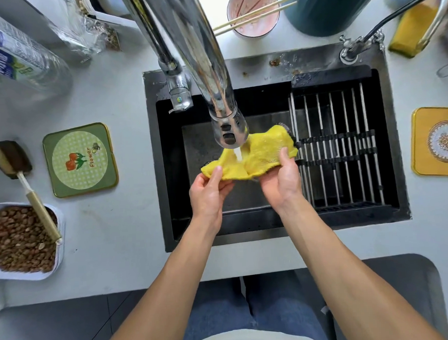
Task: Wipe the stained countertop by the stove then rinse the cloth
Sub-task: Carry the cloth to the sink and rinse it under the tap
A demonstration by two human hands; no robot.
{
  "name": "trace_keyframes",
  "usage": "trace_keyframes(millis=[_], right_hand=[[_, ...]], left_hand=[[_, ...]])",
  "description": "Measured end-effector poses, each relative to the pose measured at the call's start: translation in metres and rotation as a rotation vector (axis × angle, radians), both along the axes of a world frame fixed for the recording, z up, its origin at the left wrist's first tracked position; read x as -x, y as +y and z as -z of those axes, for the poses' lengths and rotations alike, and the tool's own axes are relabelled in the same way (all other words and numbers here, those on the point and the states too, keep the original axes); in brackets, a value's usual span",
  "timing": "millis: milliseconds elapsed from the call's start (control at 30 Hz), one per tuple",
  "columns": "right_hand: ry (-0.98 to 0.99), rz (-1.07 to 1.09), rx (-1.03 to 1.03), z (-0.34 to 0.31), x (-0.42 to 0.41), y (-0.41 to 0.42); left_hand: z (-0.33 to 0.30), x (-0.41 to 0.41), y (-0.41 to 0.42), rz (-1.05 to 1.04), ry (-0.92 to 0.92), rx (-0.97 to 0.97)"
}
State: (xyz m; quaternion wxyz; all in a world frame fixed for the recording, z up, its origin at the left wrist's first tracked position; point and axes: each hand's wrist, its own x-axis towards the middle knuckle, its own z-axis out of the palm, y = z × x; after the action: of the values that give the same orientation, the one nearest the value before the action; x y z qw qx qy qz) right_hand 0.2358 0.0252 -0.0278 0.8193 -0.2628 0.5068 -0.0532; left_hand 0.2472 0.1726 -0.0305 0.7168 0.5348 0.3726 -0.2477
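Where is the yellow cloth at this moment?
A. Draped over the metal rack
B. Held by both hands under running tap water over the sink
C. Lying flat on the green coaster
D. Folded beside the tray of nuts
B: the left hand and right hand each pinch an end of the yellow cloth, and water from the tap falls on it above the sink.

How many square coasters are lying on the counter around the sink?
2. A green coaster lies on the countertop left of the sink; a yellow coaster lies right of it, partly cut off by the frame edge. Others may be out of view.
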Motion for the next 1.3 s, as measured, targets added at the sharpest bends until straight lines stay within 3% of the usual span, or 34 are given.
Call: trace_keyframes(millis=[133,233,333,467,533,633,733,900,1133,1200,1300], right_hand=[[-0.059,0.009,-0.028,-0.017,-0.004,-0.013],[-0.095,-0.075,-0.075,-0.026,-0.004,-0.014],[-0.113,-0.234,-0.106,-0.029,-0.001,-0.016],[-0.145,-0.441,-0.067,-0.036,0.0,-0.021],[-0.133,-0.558,-0.018,-0.04,-0.003,-0.028],[-0.16,-0.676,0.008,-0.042,-0.008,-0.037],[-0.157,-0.719,0.095,-0.033,-0.011,-0.046],[-0.033,-0.873,0.483,-0.016,-0.01,-0.049],[0.104,-0.997,0.446,-0.003,-0.003,-0.038],[0.061,-0.94,0.379,0.001,0.005,-0.042],[-0.024,-0.984,0.523,0.002,0.012,-0.045]], left_hand=[[0.004,0.007,0.011,0.115,0.155,-0.013],[0.009,0.01,0.019,0.55,0.261,-0.182],[0.011,-0.002,0.021,0.817,0.097,-0.383],[0.006,-0.043,0.019,0.834,-0.276,-0.065],[0.002,-0.061,0.017,0.983,-0.311,0.106],[-0.004,-0.072,0.013,1.142,-0.237,0.196],[-0.005,-0.069,0.011,1.069,-0.244,0.232],[-0.01,-0.059,0.015,0.814,-0.127,0.253],[-0.008,-0.053,0.017,0.582,-0.077,0.365],[-0.005,-0.058,0.023,0.531,-0.03,0.305],[-0.003,-0.063,0.031,0.569,0.044,0.001]])
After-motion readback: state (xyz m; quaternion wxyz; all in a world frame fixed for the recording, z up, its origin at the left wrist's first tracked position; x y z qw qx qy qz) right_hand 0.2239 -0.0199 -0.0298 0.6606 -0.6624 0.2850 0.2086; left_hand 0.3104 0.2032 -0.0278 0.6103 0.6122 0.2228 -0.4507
